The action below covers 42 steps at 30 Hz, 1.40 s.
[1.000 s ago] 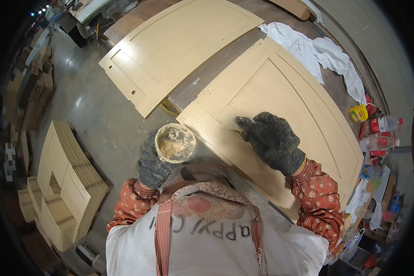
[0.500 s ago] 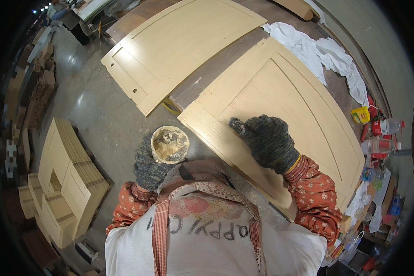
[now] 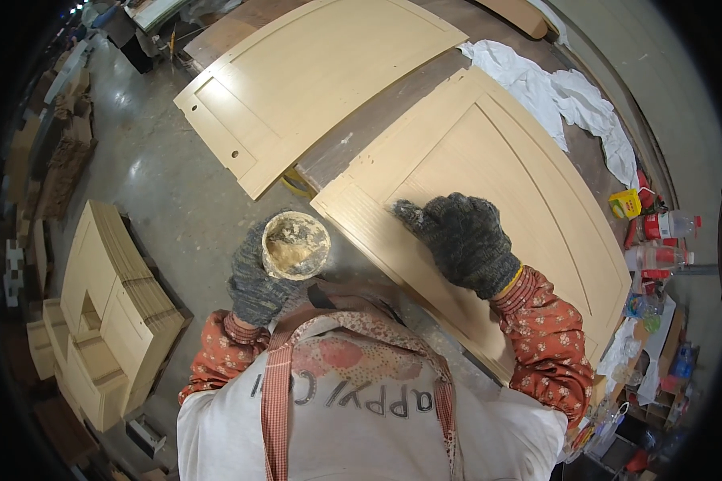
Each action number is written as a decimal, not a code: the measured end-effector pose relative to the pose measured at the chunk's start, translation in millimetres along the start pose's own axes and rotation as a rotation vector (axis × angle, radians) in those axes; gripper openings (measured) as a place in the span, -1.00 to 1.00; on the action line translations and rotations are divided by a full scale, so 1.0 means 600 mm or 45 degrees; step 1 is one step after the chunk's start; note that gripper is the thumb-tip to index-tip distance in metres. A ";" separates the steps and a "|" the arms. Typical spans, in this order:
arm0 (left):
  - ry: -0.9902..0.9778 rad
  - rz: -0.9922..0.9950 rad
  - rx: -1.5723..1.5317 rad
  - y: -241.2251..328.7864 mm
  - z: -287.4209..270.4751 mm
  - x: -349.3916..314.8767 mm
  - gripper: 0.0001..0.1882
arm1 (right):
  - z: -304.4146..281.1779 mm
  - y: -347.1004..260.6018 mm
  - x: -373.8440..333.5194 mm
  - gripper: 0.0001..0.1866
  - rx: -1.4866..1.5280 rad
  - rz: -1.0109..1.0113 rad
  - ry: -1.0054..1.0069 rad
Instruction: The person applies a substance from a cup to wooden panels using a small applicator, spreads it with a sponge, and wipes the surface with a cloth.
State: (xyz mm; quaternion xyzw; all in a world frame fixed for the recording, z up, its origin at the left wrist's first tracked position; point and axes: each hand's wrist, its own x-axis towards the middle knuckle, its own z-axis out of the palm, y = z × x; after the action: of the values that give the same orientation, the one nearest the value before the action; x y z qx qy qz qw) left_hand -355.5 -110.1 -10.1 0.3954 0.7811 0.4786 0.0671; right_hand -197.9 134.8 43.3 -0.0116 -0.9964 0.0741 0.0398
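1. While the gloved left hand (image 3: 257, 276) wraps around the left side of a cup (image 3: 294, 275), its fingers partly hidden, pale paste (image 3: 289, 254) coats the cup's inside.
2. The cup sits just left of the near cream panel (image 3: 537, 216), apart from its edge.
3. Over that panel's left part is the gloved right hand (image 3: 465, 240), fingers partly curled, one pointing left; I cannot tell whether it grips anything or touches the wood.
4. Farther left lies another panel (image 3: 321, 80); white cloth (image 3: 557, 88) lies far right, bottles (image 3: 672, 224) right, stacked panels (image 3: 116, 297) left.
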 end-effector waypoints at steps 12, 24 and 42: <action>-0.083 0.067 -0.027 -0.043 -0.017 0.072 -0.32 | 0.003 -0.009 -0.023 -0.48 -0.138 0.222 0.058; -0.272 0.187 -0.228 -0.102 -0.085 0.183 -0.28 | 0.026 -0.062 -0.005 -0.61 -0.296 0.502 0.343; -0.381 0.265 -0.146 -0.197 -0.093 0.233 -0.33 | -0.018 -0.114 0.048 -0.60 -0.607 0.649 -0.181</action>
State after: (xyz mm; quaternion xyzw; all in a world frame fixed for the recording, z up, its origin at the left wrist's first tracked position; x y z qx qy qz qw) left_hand -542.7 -80.6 -37.0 0.5363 0.6889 0.4624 0.1550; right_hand -227.1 69.7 66.5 -0.2638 -0.9510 -0.1523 -0.0533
